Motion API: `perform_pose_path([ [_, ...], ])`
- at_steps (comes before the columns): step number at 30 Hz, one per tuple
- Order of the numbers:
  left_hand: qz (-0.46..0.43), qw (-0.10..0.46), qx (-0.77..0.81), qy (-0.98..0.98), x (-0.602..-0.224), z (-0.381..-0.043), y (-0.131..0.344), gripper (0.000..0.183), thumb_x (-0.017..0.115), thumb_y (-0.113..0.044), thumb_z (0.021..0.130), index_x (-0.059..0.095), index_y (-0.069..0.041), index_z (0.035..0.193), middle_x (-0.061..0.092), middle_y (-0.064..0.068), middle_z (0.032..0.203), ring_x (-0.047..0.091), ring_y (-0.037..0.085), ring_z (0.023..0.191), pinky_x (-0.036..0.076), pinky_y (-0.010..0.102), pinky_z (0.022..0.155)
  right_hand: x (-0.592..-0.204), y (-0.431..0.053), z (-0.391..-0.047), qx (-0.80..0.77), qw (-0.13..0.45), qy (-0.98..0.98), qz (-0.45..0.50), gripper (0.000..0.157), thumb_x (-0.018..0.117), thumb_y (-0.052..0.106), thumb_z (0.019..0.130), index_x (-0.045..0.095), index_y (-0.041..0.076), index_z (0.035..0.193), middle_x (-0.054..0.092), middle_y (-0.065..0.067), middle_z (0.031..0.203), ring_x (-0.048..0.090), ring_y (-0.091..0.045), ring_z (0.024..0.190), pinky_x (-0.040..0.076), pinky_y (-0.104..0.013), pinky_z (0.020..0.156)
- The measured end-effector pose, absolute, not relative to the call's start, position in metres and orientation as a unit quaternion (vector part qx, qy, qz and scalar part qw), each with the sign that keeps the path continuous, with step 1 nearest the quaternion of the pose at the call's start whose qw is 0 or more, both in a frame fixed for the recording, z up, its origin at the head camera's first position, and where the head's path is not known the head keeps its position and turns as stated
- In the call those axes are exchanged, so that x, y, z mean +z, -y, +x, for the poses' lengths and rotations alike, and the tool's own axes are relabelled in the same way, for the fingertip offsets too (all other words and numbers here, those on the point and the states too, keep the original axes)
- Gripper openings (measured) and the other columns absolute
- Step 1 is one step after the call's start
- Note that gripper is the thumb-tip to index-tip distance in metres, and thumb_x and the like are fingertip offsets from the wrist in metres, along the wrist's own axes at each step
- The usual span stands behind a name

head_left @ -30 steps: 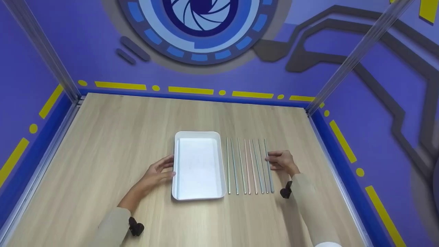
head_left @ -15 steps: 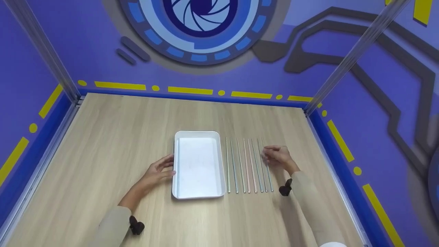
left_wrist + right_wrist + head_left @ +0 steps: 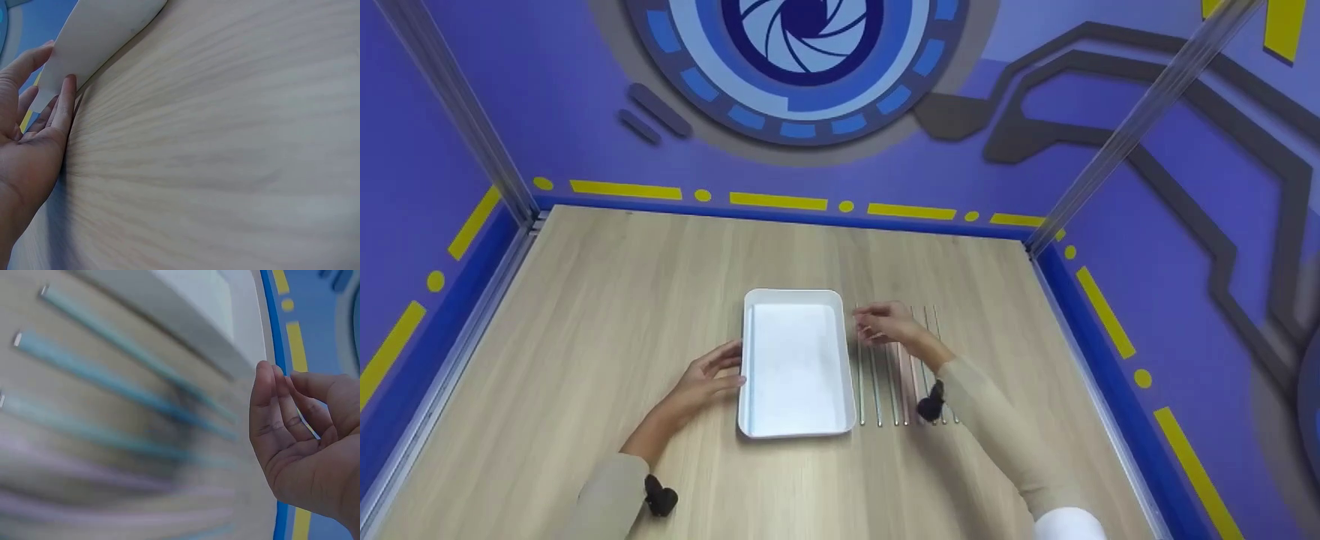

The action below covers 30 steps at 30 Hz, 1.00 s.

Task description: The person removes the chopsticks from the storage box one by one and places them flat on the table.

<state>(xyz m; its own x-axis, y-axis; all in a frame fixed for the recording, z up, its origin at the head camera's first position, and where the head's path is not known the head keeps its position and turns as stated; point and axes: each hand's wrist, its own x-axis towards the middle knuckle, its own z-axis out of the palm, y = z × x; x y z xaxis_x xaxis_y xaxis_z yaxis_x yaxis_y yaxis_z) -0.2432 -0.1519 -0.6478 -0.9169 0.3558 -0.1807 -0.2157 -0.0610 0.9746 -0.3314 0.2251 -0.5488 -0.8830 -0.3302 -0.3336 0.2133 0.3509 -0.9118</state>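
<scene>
A white rectangular tray [image 3: 797, 360] lies upright on the wooden table. My left hand [image 3: 705, 382] rests against its left side, thumb and fingertips touching the wall; the left wrist view shows the fingers [image 3: 68, 93] fairly straight along it. To the right of the tray lies a row of several slim pastel chopsticks [image 3: 877, 390] in green, blue and pink, with silver ends, blurred in the right wrist view. Over the upper part of the row hovers my right hand [image 3: 889, 324], its fingers loosely bent and holding nothing. The right hand and sleeve hide parts of several chopsticks.
Blue panels with yellow dashes [image 3: 778, 200] close off the back and both sides of the wooden table [image 3: 645, 262]. Metal posts [image 3: 1147, 124] stand at the rear corners. Each sleeve carries a small black wrist camera [image 3: 660, 497].
My right hand has left the rightmost chopstick and swept left across the row toward the tray. The left hand stays at the tray's side, and the tray and chopsticks keep their places.
</scene>
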Motion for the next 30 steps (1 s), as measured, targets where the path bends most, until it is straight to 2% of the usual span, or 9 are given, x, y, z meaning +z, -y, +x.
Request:
perform_pose_path([
  [6,0.049,0.187,0.725,-0.661,-0.649,-0.243,0.152,0.076,0.075,-0.011,0.092,0.037,-0.013,0.158,0.042,0.014,0.159,0.039,0.030,0.146,0.048,0.019,0.104,-0.554,-0.169,-0.333,-0.519,0.324,-0.787,-0.084,0.041,0.057,0.016,0.104,0.056,-0.006,0.139,0.070,-0.024,0.118,0.073,-0.022,0.095,0.062,-0.036,0.086],
  [10,0.051,0.184,0.723,-0.664,-0.650,-0.242,0.151,0.076,0.075,-0.011,0.092,0.037,-0.013,0.158,0.044,0.014,0.158,0.040,0.031,0.146,0.048,0.021,0.106,-0.566,-0.147,-0.335,-0.484,0.345,-0.800,-0.088,0.039,0.059,0.015,0.103,0.060,-0.005,0.136,0.072,-0.025,0.118,0.074,-0.024,0.096,0.062,-0.036,0.086],
  [18,0.055,0.186,0.722,-0.664,-0.650,-0.244,0.148,0.077,0.075,-0.013,0.092,0.037,-0.013,0.158,0.045,0.015,0.157,0.041,0.031,0.146,0.048,0.020,0.105,-0.587,-0.118,-0.332,-0.483,0.305,-0.818,-0.063,0.031,0.063,0.010,0.100,0.067,-0.006,0.126,0.075,-0.024,0.111,0.075,-0.030,0.099,0.062,-0.037,0.088],
  [24,0.058,0.187,0.742,-0.641,-0.651,-0.245,0.150,0.079,0.075,-0.009,0.091,0.034,-0.009,0.159,0.044,0.021,0.155,0.042,0.033,0.143,0.052,0.025,0.104,-0.596,-0.089,-0.325,-0.490,0.247,-0.834,-0.054,0.028,0.065,0.010,0.098,0.069,-0.005,0.121,0.074,-0.019,0.105,0.076,-0.030,0.095,0.063,-0.033,0.082],
  [30,0.062,0.190,0.737,-0.645,-0.651,-0.243,0.151,0.079,0.075,-0.012,0.092,0.034,-0.009,0.159,0.045,0.020,0.155,0.040,0.033,0.145,0.050,0.022,0.105,-0.604,-0.064,-0.315,-0.494,0.214,-0.840,-0.071,0.027,0.067,0.008,0.096,0.069,-0.005,0.120,0.069,-0.011,0.098,0.075,-0.029,0.091,0.064,-0.029,0.076],
])
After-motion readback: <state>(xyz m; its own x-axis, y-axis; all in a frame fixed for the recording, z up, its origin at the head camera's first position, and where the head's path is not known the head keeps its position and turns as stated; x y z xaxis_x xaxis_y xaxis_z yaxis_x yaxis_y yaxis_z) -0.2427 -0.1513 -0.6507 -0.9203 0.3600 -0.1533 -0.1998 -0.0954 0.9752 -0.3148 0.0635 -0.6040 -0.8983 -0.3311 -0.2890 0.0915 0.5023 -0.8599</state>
